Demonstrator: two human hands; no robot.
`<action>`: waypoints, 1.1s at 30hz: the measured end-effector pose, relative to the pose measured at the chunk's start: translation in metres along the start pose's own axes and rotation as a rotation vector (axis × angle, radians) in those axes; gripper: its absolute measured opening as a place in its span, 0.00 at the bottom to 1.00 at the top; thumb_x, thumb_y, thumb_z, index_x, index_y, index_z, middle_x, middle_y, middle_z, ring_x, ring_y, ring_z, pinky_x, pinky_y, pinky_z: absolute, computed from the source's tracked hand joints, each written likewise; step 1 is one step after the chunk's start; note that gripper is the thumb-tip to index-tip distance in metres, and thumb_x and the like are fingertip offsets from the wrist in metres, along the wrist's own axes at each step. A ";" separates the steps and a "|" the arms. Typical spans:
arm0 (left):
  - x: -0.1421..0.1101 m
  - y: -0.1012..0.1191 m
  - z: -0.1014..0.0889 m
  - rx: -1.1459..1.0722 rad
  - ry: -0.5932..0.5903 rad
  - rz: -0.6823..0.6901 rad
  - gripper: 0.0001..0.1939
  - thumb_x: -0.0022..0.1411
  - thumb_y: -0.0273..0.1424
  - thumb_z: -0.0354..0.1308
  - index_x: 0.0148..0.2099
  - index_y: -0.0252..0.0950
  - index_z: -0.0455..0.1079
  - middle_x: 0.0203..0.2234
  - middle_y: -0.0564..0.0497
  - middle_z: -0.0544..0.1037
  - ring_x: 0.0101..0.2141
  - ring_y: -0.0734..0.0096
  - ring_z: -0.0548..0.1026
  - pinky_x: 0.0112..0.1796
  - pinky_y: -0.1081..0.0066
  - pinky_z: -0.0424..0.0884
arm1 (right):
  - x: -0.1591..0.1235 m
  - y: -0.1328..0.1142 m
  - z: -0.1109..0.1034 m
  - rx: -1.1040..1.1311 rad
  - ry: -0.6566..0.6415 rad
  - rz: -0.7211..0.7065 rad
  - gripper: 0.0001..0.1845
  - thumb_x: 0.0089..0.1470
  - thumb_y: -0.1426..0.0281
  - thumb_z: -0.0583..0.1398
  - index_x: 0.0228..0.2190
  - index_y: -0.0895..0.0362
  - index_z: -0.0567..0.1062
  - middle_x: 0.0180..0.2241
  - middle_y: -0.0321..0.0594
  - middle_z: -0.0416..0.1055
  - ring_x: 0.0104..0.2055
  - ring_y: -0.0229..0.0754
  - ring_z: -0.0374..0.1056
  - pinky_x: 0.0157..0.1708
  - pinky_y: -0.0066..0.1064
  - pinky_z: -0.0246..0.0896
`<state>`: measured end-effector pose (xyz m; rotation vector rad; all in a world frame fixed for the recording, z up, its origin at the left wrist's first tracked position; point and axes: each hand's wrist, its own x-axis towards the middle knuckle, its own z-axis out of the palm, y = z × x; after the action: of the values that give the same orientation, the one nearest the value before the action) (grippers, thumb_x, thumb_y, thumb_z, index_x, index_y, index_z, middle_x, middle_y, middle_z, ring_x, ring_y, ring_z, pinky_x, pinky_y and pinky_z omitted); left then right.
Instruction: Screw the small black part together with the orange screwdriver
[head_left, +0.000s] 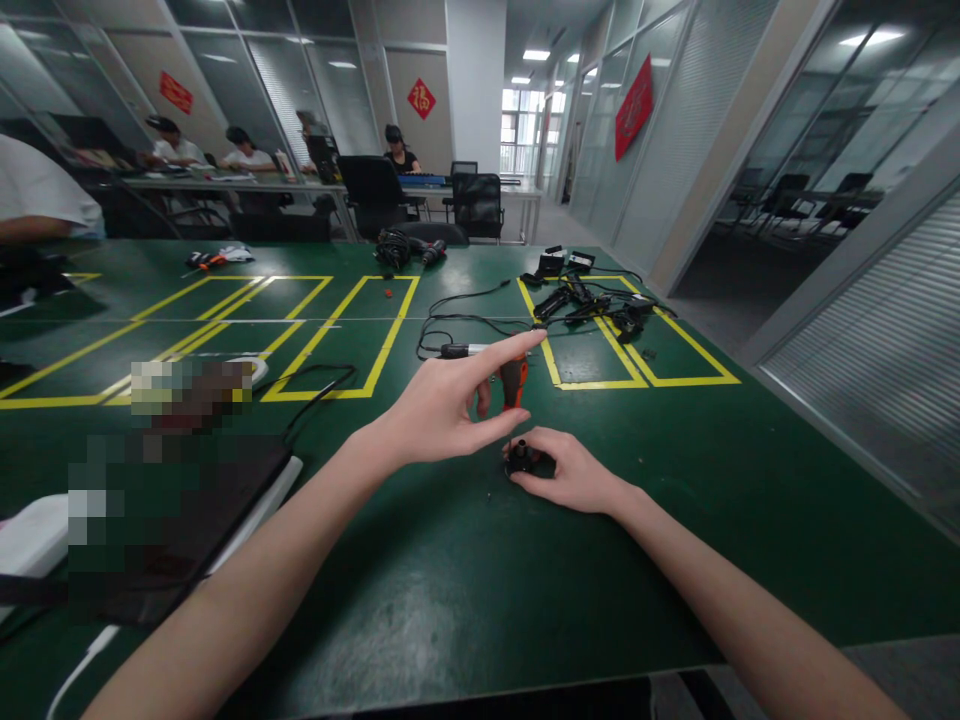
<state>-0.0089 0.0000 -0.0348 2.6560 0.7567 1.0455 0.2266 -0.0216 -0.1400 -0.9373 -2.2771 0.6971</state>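
Note:
A screwdriver with a black and orange handle stands upright in my left hand. The index finger reaches out over the top of the handle, the thumb lies against its lower part, and the other fingers are curled behind. Its thin shaft points down to a small black part on the green table. My right hand grips that part from the right between thumb and fingers, with a short black post rising from it. Where the screwdriver's tip meets the part is too small to make out. A tiny screw-like piece lies just left.
Behind my hands are a silver-and-black tool with a cable and a pile of black parts and cables. A power drill lies farther back. Yellow tape marks the green table. People sit at far desks; one is at the left.

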 end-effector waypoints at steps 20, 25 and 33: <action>-0.001 -0.003 0.000 -0.038 0.014 -0.014 0.37 0.65 0.35 0.67 0.72 0.44 0.60 0.38 0.52 0.82 0.26 0.77 0.75 0.30 0.77 0.72 | 0.000 0.000 0.000 0.018 0.002 0.014 0.18 0.58 0.69 0.67 0.50 0.56 0.77 0.46 0.45 0.80 0.44 0.47 0.77 0.45 0.38 0.72; -0.001 -0.002 0.000 -0.090 -0.008 -0.016 0.38 0.65 0.29 0.63 0.74 0.44 0.56 0.41 0.51 0.82 0.27 0.76 0.76 0.32 0.76 0.74 | -0.001 0.001 0.000 0.014 -0.002 0.008 0.19 0.58 0.69 0.67 0.51 0.57 0.77 0.45 0.44 0.80 0.43 0.46 0.76 0.45 0.38 0.72; -0.001 -0.003 0.000 -0.040 0.018 -0.015 0.38 0.64 0.34 0.68 0.72 0.45 0.59 0.40 0.52 0.81 0.25 0.79 0.74 0.30 0.77 0.72 | -0.001 0.004 0.002 0.014 0.006 0.005 0.19 0.58 0.68 0.67 0.51 0.57 0.76 0.45 0.45 0.80 0.43 0.47 0.76 0.44 0.38 0.72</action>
<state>-0.0106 0.0024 -0.0361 2.6064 0.7501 1.0709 0.2275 -0.0204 -0.1438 -0.9375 -2.2629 0.7108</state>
